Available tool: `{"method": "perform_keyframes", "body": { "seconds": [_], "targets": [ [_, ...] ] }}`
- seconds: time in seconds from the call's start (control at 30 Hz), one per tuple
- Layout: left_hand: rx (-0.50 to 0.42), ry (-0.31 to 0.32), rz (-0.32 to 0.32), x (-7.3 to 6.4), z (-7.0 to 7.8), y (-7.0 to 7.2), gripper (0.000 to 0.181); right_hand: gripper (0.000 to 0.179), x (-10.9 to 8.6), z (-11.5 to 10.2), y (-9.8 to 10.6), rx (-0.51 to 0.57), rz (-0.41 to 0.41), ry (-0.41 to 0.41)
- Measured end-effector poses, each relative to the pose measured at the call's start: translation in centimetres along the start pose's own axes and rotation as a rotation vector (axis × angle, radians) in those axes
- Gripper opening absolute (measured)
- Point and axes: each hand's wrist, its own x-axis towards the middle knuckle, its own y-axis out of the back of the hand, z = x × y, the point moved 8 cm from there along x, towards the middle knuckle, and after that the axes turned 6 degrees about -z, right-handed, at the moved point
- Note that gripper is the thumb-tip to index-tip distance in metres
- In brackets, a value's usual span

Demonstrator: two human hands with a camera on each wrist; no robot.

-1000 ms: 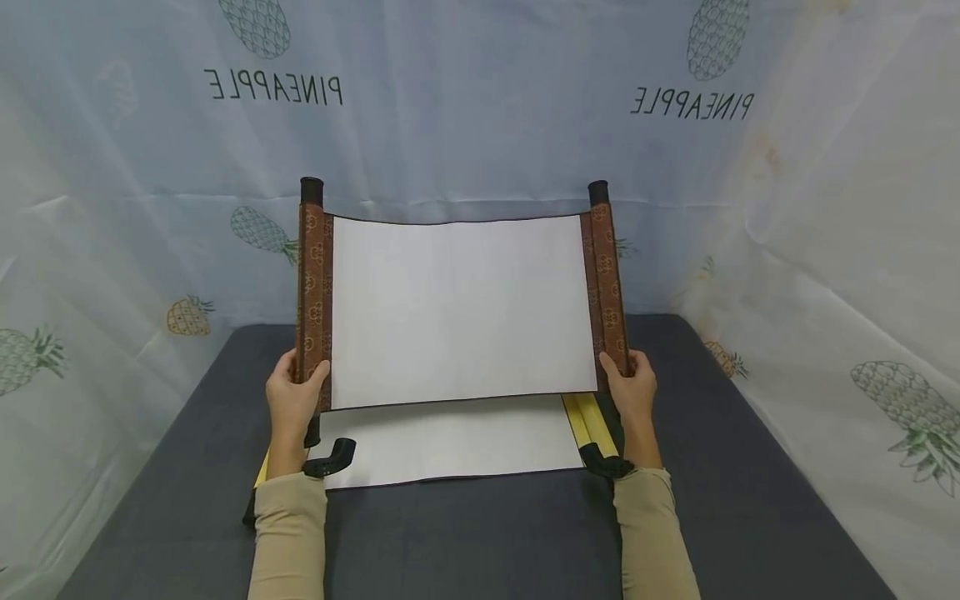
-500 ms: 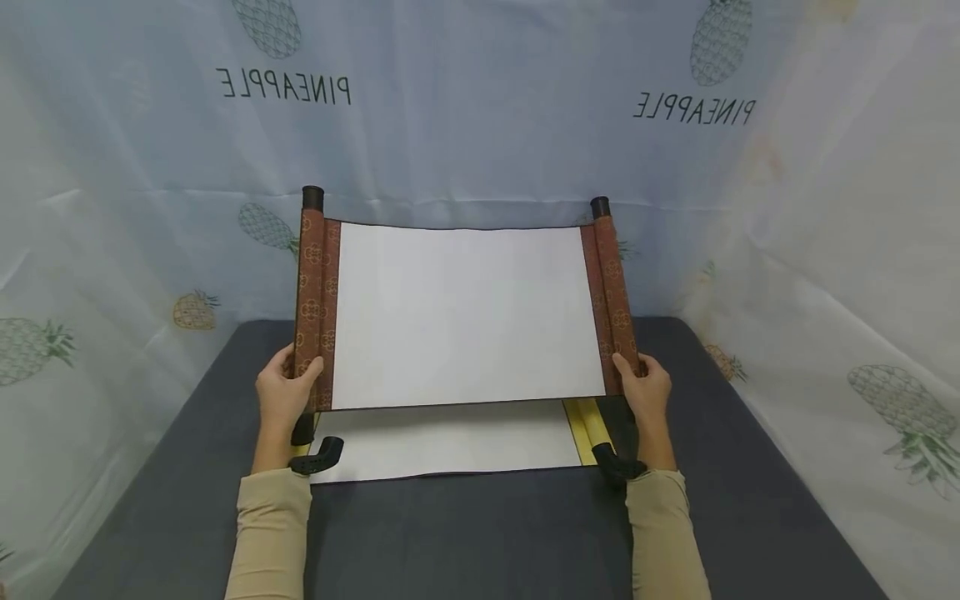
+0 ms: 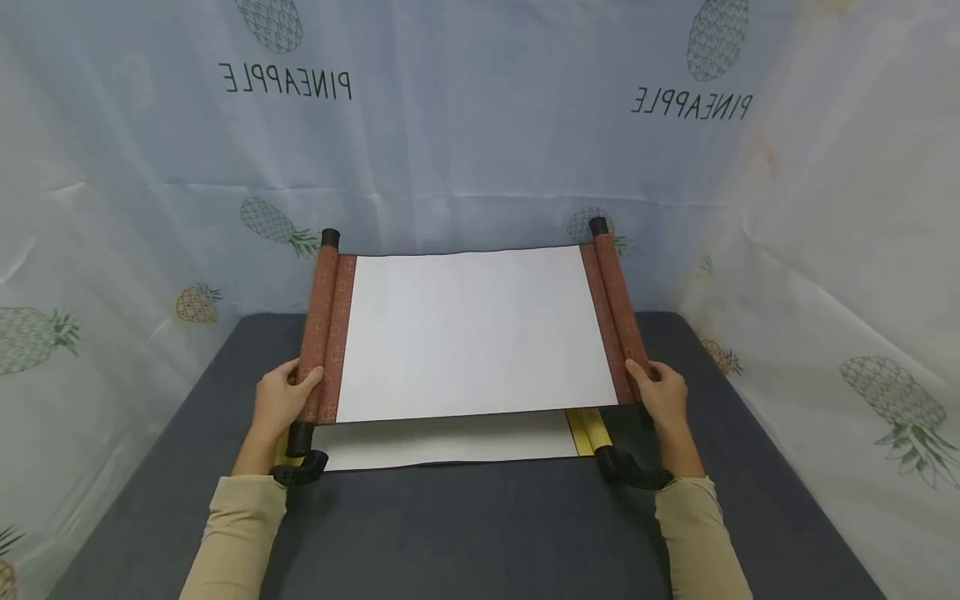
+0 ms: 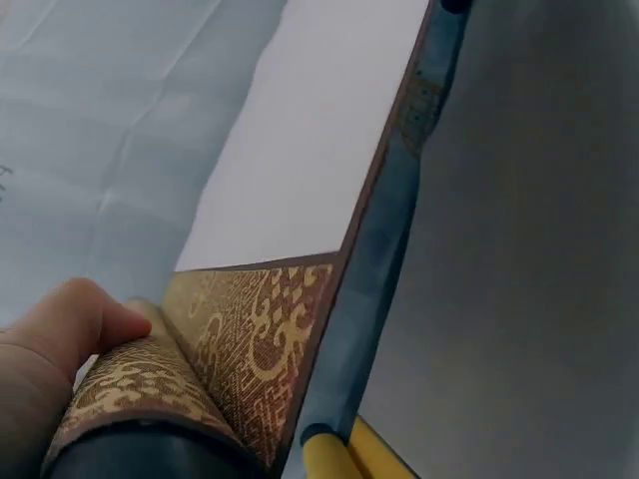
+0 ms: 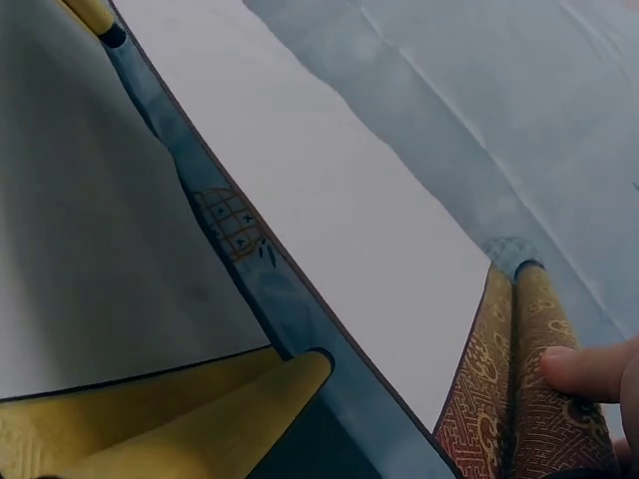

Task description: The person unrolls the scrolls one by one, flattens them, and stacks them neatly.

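A partly unrolled hanging scroll [image 3: 472, 333] with a blank white middle and reddish-brown patterned ends is held up by both hands. My left hand [image 3: 276, 404] grips its left roller near the bottom, with the thumb on the front, as the thumb [image 4: 75, 324] in the left wrist view shows. On the right roller my right hand [image 3: 663, 400] has a like grip, and its thumb [image 5: 589, 371] presses the brocade in the right wrist view. Below the raised scroll lies a second scroll [image 3: 450, 446] with yellow ends, mostly hidden by the first.
A dark cloth-covered table [image 3: 465, 525] spreads beneath the scrolls. Pale curtains [image 3: 480, 125] printed with pineapples hang behind and on both sides. Black camera mounts [image 3: 300, 468] sit on the wrists.
The brown scroll's top edge has come down and it leans flatter, its lower edge slightly lower. My hands have moved somewhat apart, still gripping the rollers. The yellow-ended scroll stays underneath.
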Motion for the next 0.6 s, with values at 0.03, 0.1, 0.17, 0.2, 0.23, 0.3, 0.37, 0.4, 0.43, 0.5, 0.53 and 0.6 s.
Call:
{"method": "perform_keyframes", "body": {
  "seconds": [0.03,0.1,0.17,0.2,0.23,0.3,0.37,0.4,0.43,0.5,0.53,0.6],
  "targets": [
    [-0.002,0.001,-0.02,-0.2,0.0,-0.1,0.063,0.063,-0.2,0.2,0.0,0.003,-0.024,-0.014],
    [-0.021,0.01,-0.068,-0.5,-0.1,-0.2,0.066,0.067,-0.5,0.8,-0.1,0.007,-0.08,-0.044],
    [-0.058,0.035,-0.133,-0.8,-0.3,-0.5,0.071,0.068,-0.9,1.4,-0.1,0.01,-0.125,-0.077],
    [-0.083,0.055,-0.171,-0.9,-0.4,-0.7,0.074,0.069,-1.1,1.7,-0.1,-0.001,-0.144,-0.089],
    [-0.103,0.078,-0.209,-1.0,-0.5,-0.9,0.077,0.069,-1.2,2.0,-0.1,-0.008,-0.158,-0.101],
    [-0.139,0.134,-0.285,-1.2,-0.9,-1.4,0.08,0.071,-1.5,2.6,-0.1,-0.029,-0.18,-0.122],
    [-0.17,0.186,-0.348,-1.3,-1.5,-1.9,0.083,0.071,-1.8,3.0,0.0,-0.054,-0.198,-0.126],
    [-0.184,0.21,-0.373,-1.5,-1.7,-2.1,0.082,0.071,-2.0,3.1,0.1,-0.065,-0.207,-0.125],
    [-0.198,0.228,-0.392,-1.6,-1.9,-2.3,0.082,0.071,-2.1,3.3,0.1,-0.072,-0.218,-0.125],
    [-0.228,0.251,-0.417,-1.7,-2.2,-2.8,0.081,0.07,-2.3,3.5,0.1,-0.082,-0.244,-0.126],
    [-0.238,0.256,-0.422,-1.8,-2.2,-2.9,0.08,0.071,-2.4,3.5,0.1,-0.087,-0.26,-0.128],
    [-0.252,0.265,-0.423,-1.9,-2.3,-3.2,0.077,0.073,-2.6,3.8,0.0,-0.09,-0.29,-0.146]
  ]
}}
